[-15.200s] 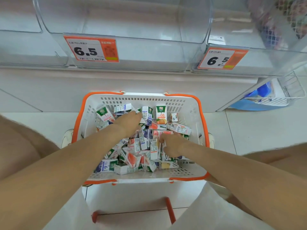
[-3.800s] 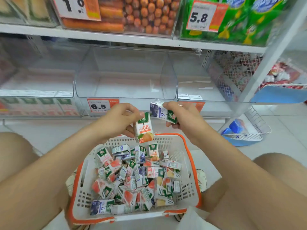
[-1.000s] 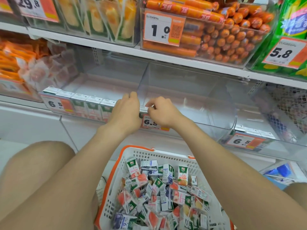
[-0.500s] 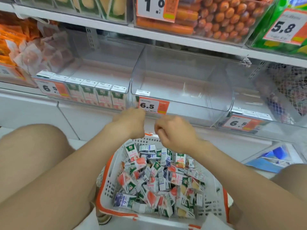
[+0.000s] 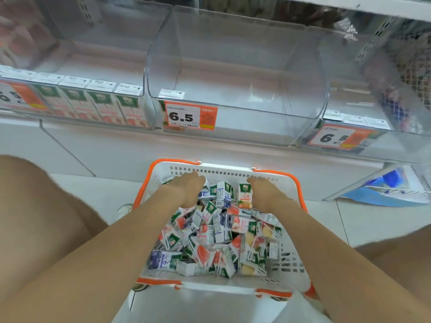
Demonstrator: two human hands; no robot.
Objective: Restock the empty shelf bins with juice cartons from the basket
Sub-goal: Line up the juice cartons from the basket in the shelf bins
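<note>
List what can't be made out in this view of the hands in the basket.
- Left hand and right hand, head view: fingers hidden behind the hands' backs; any grip on the cartons unclear.
- Left price tag: cut by the frame edge, blurred.
- Right bin: contents behind its tag and motion blur.
- Fine print on the cartons: too small.

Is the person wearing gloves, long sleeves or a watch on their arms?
No. The left hand and the right hand are bare. No gloves, rings or watch show, and no sleeve comes into view above either wrist.
</note>
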